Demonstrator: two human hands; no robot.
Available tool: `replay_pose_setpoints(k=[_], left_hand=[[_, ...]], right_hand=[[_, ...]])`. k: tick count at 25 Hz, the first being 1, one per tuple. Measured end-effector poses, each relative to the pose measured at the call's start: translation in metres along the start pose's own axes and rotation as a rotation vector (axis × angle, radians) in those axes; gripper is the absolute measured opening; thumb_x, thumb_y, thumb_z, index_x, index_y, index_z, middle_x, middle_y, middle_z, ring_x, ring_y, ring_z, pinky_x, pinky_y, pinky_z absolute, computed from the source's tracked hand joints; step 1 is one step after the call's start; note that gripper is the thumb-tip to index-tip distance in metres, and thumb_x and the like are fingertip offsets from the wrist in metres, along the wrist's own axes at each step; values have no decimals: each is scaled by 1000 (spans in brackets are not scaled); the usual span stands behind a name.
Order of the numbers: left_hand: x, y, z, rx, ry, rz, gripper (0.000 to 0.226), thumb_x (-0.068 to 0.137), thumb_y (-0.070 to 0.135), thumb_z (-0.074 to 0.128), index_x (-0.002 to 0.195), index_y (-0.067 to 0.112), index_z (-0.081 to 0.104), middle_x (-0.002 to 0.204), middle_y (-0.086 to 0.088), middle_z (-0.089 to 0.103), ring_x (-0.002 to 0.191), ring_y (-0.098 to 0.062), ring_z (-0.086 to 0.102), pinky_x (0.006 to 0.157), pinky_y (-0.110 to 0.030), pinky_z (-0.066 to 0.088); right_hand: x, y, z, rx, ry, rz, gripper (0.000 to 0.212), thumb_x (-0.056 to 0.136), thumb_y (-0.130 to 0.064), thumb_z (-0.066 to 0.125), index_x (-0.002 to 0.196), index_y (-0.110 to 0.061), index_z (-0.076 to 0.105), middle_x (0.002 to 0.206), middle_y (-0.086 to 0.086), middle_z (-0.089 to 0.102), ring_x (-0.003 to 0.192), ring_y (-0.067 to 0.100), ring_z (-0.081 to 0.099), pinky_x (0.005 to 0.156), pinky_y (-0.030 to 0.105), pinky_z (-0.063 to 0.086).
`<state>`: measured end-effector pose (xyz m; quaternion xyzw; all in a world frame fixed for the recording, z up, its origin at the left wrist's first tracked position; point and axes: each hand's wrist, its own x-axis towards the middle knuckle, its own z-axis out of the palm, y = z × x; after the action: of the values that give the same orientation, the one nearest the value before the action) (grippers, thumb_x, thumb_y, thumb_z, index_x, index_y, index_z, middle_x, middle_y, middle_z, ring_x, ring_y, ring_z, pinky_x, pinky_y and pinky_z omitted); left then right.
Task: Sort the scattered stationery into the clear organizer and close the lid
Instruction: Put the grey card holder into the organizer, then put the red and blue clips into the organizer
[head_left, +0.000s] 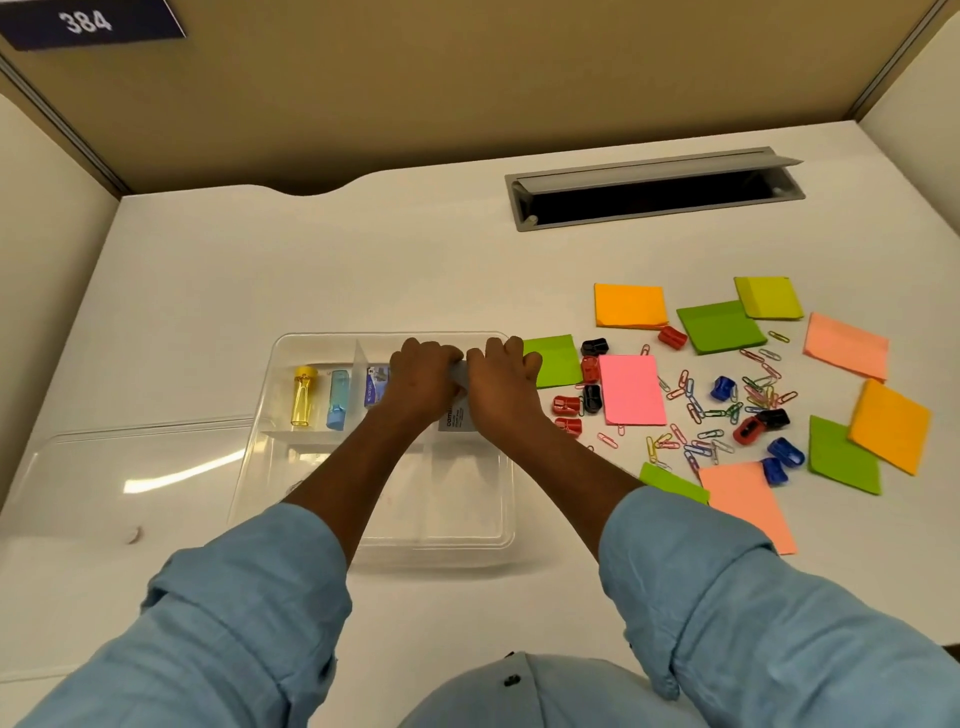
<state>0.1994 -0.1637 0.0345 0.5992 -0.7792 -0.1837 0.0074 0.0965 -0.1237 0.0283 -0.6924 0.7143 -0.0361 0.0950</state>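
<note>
The clear organizer (270, 415) lies open on the white desk, its lid (104, 467) flat to its left. A yellow tube (303, 396) and a blue one (336, 399) lie in its far left compartment, and a small blue box (376, 387) lies in the adjoining one. My left hand (423, 379) and my right hand (501, 382) meet over the far right compartment, and together they grip a small grey-white box (457, 410) that they mostly hide. Scattered to the right lie sticky note pads (631, 389), coloured paper clips (701, 410) and small sharpeners (723, 387).
A grey cable slot (654, 189) with its flap raised sits at the back right of the desk. Tan partition walls enclose the desk at the back and sides. Pads lie near the desk's right edge (891, 426).
</note>
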Motion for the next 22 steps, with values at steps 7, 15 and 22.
replay_pose_setpoints(k=[7, 15, 22], left_hand=[[11, 7, 3, 413, -159, 14, 37, 87, 36, 57, 121, 22, 56, 115, -7, 60, 113, -30, 48, 92, -39, 41], [-2, 33, -1, 206, 34, 158, 30, 87, 22, 61, 115, 12, 62, 117, -12, 62, 111, -31, 51, 95, -40, 40], [-9, 101, 9, 196, -264, 603, 45, 85, -7, 50, 125, 13, 57, 120, -11, 60, 114, -27, 51, 94, -33, 40]], right_hand=[[-6, -1, 3, 2, 5, -34, 32, 81, -18, 64, 111, -13, 56, 116, 8, 53, 117, 30, 39, 91, 41, 30], [-28, 56, -9, 279, 212, 241, 42, 81, -8, 61, 121, -15, 52, 123, 10, 51, 116, 31, 43, 90, 43, 33], [-64, 115, -5, 276, 17, 489, 33, 84, -11, 62, 114, -8, 51, 115, 15, 51, 107, 33, 50, 84, 41, 44]])
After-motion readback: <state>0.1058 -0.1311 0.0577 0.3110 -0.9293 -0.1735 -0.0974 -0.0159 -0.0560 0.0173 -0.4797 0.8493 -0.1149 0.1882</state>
